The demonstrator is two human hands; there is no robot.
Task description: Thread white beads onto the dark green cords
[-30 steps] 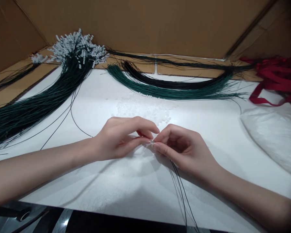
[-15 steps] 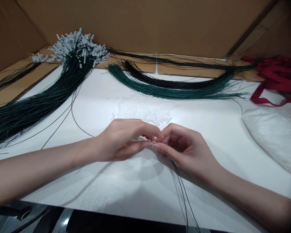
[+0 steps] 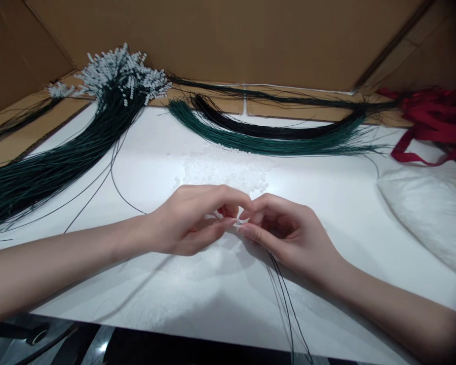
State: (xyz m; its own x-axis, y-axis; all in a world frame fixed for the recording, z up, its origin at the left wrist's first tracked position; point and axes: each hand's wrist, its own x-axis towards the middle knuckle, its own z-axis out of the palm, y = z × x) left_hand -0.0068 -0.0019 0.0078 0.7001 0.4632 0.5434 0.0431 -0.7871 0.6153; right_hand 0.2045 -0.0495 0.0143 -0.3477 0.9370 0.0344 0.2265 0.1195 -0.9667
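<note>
My right hand (image 3: pixel 298 228) pinches dark thin wires (image 3: pixel 283 284) between thumb and index finger. Their long ends hang below the palm, past the table's front edge. Tiny white beads (image 3: pixel 238 222) show at these fingertips. From the left, my left hand (image 3: pixel 197 218) meets them, its thumb tip against the beads and its index finger arched over to the right fingers. Its other fingers are curled and partly hidden, so the exact grip on the beads is hard to see. Just beyond both hands, loose white beads (image 3: pixel 224 170) lie spread on the white tabletop (image 3: pixel 144 294).
A thick bundle of green wires (image 3: pixel 72 137) with white beaded tips (image 3: pixel 123 76) lies at left. Behind the loose beads curve a green wire bundle (image 3: pixel 266 144) and a black one (image 3: pixel 273 132). Red ribbon (image 3: pixel 437 121) and a clear plastic bag (image 3: pixel 429 213) sit at right; cardboard walls (image 3: pixel 228 40) stand behind.
My left thumb and index finger have parted a little, and the thumb tip has drawn slightly left, showing more of the beads. My right hand keeps its pinch almost unmoved.
</note>
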